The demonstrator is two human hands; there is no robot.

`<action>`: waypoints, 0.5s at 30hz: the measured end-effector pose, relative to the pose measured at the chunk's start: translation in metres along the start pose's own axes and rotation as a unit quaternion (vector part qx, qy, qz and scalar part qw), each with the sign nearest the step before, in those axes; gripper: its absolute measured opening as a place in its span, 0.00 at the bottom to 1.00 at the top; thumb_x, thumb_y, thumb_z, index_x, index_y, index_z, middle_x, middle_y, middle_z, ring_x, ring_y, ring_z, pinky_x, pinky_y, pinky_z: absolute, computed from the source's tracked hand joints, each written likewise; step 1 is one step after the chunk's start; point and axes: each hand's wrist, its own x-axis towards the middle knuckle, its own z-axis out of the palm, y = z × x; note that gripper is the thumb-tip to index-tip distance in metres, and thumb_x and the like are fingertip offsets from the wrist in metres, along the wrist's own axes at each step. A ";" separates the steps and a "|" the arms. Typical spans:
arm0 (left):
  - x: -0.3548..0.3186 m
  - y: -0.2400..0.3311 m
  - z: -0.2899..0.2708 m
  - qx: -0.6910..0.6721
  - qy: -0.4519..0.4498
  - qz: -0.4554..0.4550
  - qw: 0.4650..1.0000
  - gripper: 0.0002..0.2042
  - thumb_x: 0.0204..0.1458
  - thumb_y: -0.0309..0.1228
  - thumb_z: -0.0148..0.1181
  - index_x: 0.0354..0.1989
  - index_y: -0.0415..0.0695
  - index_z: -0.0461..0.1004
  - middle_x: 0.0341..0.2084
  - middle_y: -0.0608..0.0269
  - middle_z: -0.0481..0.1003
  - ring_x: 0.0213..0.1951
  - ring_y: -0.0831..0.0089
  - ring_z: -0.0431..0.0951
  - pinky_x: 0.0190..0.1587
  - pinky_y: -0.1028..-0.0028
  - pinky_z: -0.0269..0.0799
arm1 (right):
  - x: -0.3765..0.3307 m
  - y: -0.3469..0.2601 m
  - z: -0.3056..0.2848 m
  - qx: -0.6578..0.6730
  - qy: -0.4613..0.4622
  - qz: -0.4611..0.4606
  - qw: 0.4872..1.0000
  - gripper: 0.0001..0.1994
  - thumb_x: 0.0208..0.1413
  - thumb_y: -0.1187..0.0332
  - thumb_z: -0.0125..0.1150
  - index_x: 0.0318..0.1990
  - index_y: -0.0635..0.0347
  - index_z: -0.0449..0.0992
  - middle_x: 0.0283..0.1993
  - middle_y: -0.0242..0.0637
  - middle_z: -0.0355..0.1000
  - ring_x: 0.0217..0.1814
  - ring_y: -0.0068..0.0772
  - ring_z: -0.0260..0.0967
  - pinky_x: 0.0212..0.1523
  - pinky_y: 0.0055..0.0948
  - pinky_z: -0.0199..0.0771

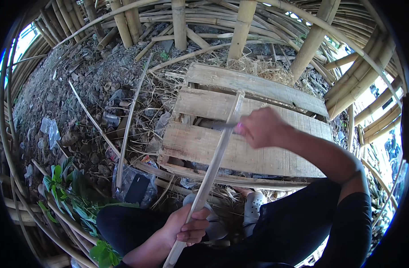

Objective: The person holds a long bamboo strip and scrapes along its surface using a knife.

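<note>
A long, split bamboo strip (pixel 212 167) slants up from my lap, its far end lying over a wooden pallet (pixel 204 145). My left hand (pixel 186 225) is wrapped round its lower part. My right hand (pixel 263 128) is closed, smeared a little by motion, above the pallet. From it a dark, thin blade, seemingly a knife (pixel 226 126), points left across the strip's upper part. The blade touches or passes just over the strip; I cannot tell which. The knife's handle is hidden in my fist, and something pink shows beside the thumb.
Two bamboo strips (pixel 130 118) lie on stony ground to the left. A dark phone-like slab (pixel 136 188) rests on clear plastic. Green leaves (pixel 72 192) grow at lower left. Upright bamboo poles (pixel 179 24) and stacked bamboo stand behind. My feet in pale clogs (pixel 254 207) are near the pallet.
</note>
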 end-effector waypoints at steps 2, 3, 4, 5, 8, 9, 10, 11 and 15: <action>-0.002 -0.003 0.000 0.011 -0.002 0.001 1.000 0.17 0.63 0.35 0.34 0.20 0.48 0.58 0.06 0.70 0.57 0.04 0.81 0.55 0.05 0.83 0.53 | -0.005 -0.013 -0.004 0.014 -0.023 -0.098 0.995 0.17 0.61 0.56 0.46 0.28 0.55 0.75 0.18 0.41 0.70 0.23 0.45 0.72 0.29 0.45 0.73; -0.002 -0.004 0.000 0.022 -0.004 -0.004 1.000 0.17 0.63 0.35 0.34 0.20 0.48 0.58 0.06 0.70 0.57 0.04 0.81 0.56 0.05 0.83 0.53 | -0.001 -0.008 -0.009 0.024 -0.079 -0.046 0.996 0.19 0.62 0.56 0.45 0.26 0.57 0.76 0.22 0.42 0.73 0.28 0.46 0.75 0.35 0.45 0.74; -0.002 -0.004 0.000 0.023 -0.003 -0.010 1.000 0.17 0.63 0.35 0.34 0.20 0.48 0.58 0.06 0.70 0.57 0.04 0.81 0.56 0.05 0.83 0.53 | 0.001 0.005 -0.009 0.024 -0.080 -0.040 0.996 0.19 0.62 0.56 0.45 0.26 0.57 0.76 0.22 0.42 0.73 0.28 0.46 0.75 0.35 0.45 0.74; -0.002 -0.002 -0.001 0.014 -0.009 -0.014 1.000 0.17 0.63 0.35 0.34 0.20 0.48 0.58 0.06 0.70 0.57 0.04 0.81 0.56 0.05 0.83 0.53 | 0.004 0.023 -0.005 -0.011 -0.027 0.041 0.999 0.19 0.62 0.56 0.45 0.27 0.57 0.76 0.21 0.42 0.73 0.28 0.46 0.75 0.35 0.45 0.75; -0.004 -0.004 -0.003 0.009 -0.009 -0.002 1.000 0.17 0.63 0.36 0.34 0.20 0.48 0.58 0.06 0.70 0.57 0.04 0.81 0.56 0.05 0.83 0.53 | 0.004 0.015 -0.012 -0.057 -0.017 0.112 0.992 0.19 0.62 0.56 0.45 0.27 0.57 0.76 0.21 0.42 0.72 0.29 0.46 0.75 0.36 0.44 0.75; -0.005 -0.005 -0.003 0.018 -0.006 0.003 1.000 0.18 0.64 0.36 0.34 0.20 0.48 0.58 0.06 0.69 0.58 0.04 0.81 0.56 0.05 0.83 0.53 | -0.003 0.000 -0.009 -0.016 -0.037 0.026 0.999 0.20 0.62 0.56 0.44 0.26 0.58 0.76 0.21 0.43 0.72 0.30 0.46 0.75 0.35 0.44 0.75; -0.004 -0.005 -0.002 0.019 -0.006 0.003 1.000 0.18 0.64 0.36 0.34 0.20 0.48 0.58 0.06 0.69 0.58 0.04 0.81 0.56 0.05 0.83 0.53 | -0.009 -0.007 -0.007 0.023 -0.058 -0.055 0.997 0.21 0.63 0.55 0.44 0.25 0.58 0.76 0.21 0.43 0.72 0.30 0.46 0.74 0.35 0.44 0.74; -0.002 -0.005 -0.002 0.002 -0.017 -0.001 1.000 0.18 0.63 0.36 0.34 0.20 0.47 0.58 0.06 0.69 0.58 0.04 0.81 0.56 0.05 0.83 0.53 | -0.008 0.004 0.002 0.056 -0.013 -0.064 0.996 0.16 0.59 0.59 0.49 0.24 0.58 0.73 0.17 0.42 0.69 0.24 0.49 0.72 0.28 0.46 0.72; 0.000 -0.001 -0.001 -0.064 -0.043 -0.021 0.997 0.17 0.63 0.35 0.34 0.20 0.47 0.58 0.06 0.68 0.58 0.04 0.81 0.56 0.04 0.84 0.52 | 0.001 0.015 0.006 0.020 0.014 0.002 1.000 0.14 0.58 0.57 0.50 0.26 0.53 0.74 0.18 0.42 0.69 0.23 0.47 0.71 0.27 0.45 0.71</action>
